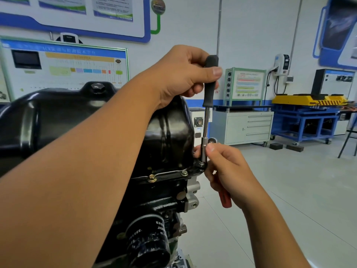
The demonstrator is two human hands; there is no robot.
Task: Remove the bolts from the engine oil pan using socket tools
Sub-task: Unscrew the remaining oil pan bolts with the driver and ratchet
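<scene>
At the oil pan [108, 120] corner bolt [202, 163]: left hand [185, 74] grips driver handle [210, 80] upright; right hand [226, 167] pinches socket [204, 149] to steady it, red-handled tool [225, 198] tucked in palm. 2 flange bolts [151, 178] remain.

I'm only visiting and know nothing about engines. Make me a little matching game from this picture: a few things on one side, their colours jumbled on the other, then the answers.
Things:
1. Nut driver handle gripped by the left hand
2. Oil pan
3. Tool handle tucked in the right hand
4. Flange bolt on the pan's near edge

Colours:
A. Red
B. Brass gold
C. Matt black
D. Glossy black

Pairs: 1-C, 2-D, 3-A, 4-B
</scene>
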